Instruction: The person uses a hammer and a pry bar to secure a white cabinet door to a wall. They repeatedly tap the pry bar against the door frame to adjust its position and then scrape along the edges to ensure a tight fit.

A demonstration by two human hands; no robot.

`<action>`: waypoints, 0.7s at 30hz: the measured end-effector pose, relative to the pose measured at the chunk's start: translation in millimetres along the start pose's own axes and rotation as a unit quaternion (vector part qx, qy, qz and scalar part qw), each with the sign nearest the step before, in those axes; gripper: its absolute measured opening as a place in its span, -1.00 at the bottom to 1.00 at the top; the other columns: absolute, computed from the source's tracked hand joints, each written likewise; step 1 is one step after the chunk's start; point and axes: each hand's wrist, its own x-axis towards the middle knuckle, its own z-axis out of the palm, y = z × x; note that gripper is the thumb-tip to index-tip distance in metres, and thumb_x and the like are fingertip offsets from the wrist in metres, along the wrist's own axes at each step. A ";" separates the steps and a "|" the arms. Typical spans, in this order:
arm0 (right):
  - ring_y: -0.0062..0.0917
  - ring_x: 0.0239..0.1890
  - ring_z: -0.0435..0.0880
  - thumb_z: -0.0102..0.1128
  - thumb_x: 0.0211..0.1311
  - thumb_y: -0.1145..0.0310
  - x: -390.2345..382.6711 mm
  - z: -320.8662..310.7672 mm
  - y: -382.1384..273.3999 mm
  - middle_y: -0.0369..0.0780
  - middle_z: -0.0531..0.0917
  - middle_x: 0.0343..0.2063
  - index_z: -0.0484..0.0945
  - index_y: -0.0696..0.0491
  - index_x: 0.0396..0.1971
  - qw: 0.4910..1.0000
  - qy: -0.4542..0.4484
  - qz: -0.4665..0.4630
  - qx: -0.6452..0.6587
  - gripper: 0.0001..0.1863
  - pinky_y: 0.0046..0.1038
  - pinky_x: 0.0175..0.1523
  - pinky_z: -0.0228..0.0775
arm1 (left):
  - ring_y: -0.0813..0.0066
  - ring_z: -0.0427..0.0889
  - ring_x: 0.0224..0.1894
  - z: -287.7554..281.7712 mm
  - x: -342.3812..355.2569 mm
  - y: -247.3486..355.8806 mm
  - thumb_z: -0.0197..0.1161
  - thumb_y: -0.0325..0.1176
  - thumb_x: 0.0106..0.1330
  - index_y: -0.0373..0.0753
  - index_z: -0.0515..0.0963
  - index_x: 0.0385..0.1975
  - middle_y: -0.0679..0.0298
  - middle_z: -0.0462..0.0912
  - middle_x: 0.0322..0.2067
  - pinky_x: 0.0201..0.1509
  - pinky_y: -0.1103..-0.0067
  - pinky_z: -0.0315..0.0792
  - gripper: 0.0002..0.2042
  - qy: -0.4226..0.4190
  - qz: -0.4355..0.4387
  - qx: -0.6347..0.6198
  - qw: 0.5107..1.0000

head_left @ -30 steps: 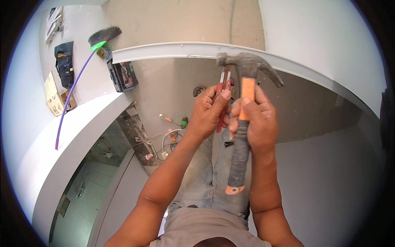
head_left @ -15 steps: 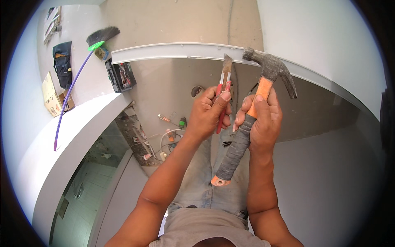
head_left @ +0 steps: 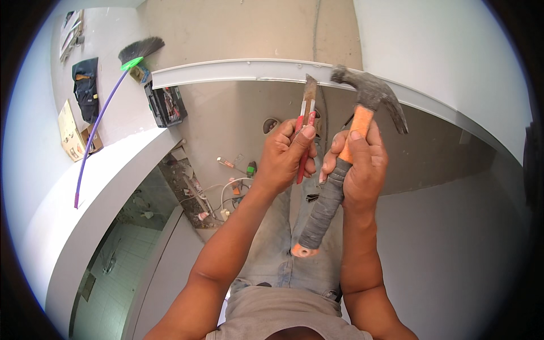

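Observation:
My left hand [head_left: 288,148] is closed round a red utility knife [head_left: 304,139], its broad, worn blade pointing away from me. My right hand [head_left: 365,164] grips a claw hammer [head_left: 328,198] by its orange handle, which is wrapped in dark tape along the lower part. The hammer's dark metal head is at the far end, slightly blurred, with its claw toward the right. Both tools are held in the air above my legs, side by side and apart. Beyond them runs a long white metal strip [head_left: 221,70], and the tool tips overlap it in the picture.
At the left are an open black toolbox [head_left: 165,105], a broom [head_left: 102,119] with a purple handle, a black bag [head_left: 85,90] and a cardboard box [head_left: 69,130]. Cables [head_left: 225,195] and a screwdriver [head_left: 225,162] lie on the floor left of my legs. A pale wall [head_left: 442,56] rises at the right.
The hammer has shifted very slightly to the left at its head, and the knife tip has also moved a touch left. Both grips stay the same.

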 end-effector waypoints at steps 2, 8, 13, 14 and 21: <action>-0.60 -0.66 0.53 -0.11 0.55 0.36 -0.9 0.4 1.8 -0.22 0.57 -0.45 0.34 0.23 0.26 1.000 0.003 -0.009 -0.001 -0.59 -0.50 -0.65 0.48 | 0.64 0.57 -0.65 0.3 -0.2 0.1 0.23 0.01 0.51 -0.32 0.48 0.05 0.31 0.60 -0.48 -0.60 0.65 0.49 -0.55 -0.001 -0.002 0.000 1.000; -0.58 -0.64 0.56 -0.10 0.53 0.40 -0.3 0.8 -1.9 -0.20 0.59 -0.46 0.29 0.29 0.28 1.000 0.002 -0.007 0.011 -0.57 -0.49 -0.60 0.48 | 0.64 0.58 -0.64 0.4 -1.8 4.0 0.23 0.01 0.51 -0.31 0.49 0.04 0.31 0.60 -0.49 -0.61 0.67 0.47 -0.56 0.003 -0.008 -0.003 1.000; -0.59 -0.66 0.55 -0.10 0.54 0.38 2.1 -0.7 -1.0 -0.20 0.58 -0.47 0.30 0.26 0.29 1.000 -0.016 0.015 -0.010 -0.57 -0.50 -0.62 0.49 | 0.64 0.58 -0.64 -3.4 -0.6 -0.9 0.22 0.00 0.52 -0.30 0.50 0.01 0.32 0.60 -0.49 -0.61 0.67 0.45 -0.58 0.000 0.004 0.009 1.000; -0.59 -0.67 0.54 -0.10 0.54 0.37 2.3 0.9 -1.1 -0.21 0.58 -0.47 0.30 0.24 0.30 1.000 -0.003 0.011 -0.005 -0.56 -0.50 -0.64 0.49 | 0.64 0.58 -0.64 -3.6 -0.7 0.3 0.22 0.00 0.52 -0.30 0.50 0.00 0.32 0.60 -0.49 -0.61 0.67 0.45 -0.58 0.003 -0.001 0.011 1.000; -0.58 -0.67 0.55 -0.10 0.54 0.37 2.3 -0.8 -0.4 -0.20 0.59 -0.46 0.30 0.24 0.29 0.999 -0.030 0.006 -0.008 -0.57 -0.49 -0.64 0.49 | 0.65 0.57 -0.64 -2.2 -2.1 2.0 0.24 -0.01 0.51 -0.30 0.51 0.01 0.32 0.60 -0.48 -0.59 0.68 0.45 -0.58 0.008 0.001 0.005 1.000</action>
